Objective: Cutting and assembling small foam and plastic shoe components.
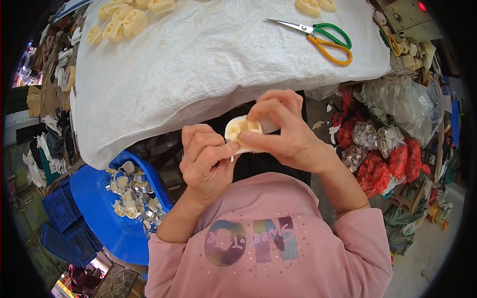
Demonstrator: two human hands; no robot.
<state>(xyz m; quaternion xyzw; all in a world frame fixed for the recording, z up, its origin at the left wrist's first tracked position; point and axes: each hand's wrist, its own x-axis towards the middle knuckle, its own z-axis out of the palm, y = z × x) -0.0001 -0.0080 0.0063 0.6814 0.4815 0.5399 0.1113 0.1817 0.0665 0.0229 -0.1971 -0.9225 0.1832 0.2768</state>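
Between my hands, above my lap, is a cream hollow moulded piece (243,130) with a pale rim and inner partitions. My left hand (206,159) pinches its lower left side between thumb and curled fingers. From the other side my right hand (290,129) grips it, with the thumb across the near edge and the fingertips at the far rim. A small pale sliver hangs just under it, by the left fingertips. Similar cream pieces (133,22) lie at the far left of the white-covered table (208,64). Scissors (318,39) with one green and one orange handle rest, blades slightly apart, at the far right.
A blue basin (94,208) on my left holds several silver and cream pieces (131,196). Blue crates (62,211) stand beside it. To my right are red plastic bags (377,169), clear plastic sheeting (397,104) and clear bags of small parts. More cream pieces (313,6) lie beyond the scissors.
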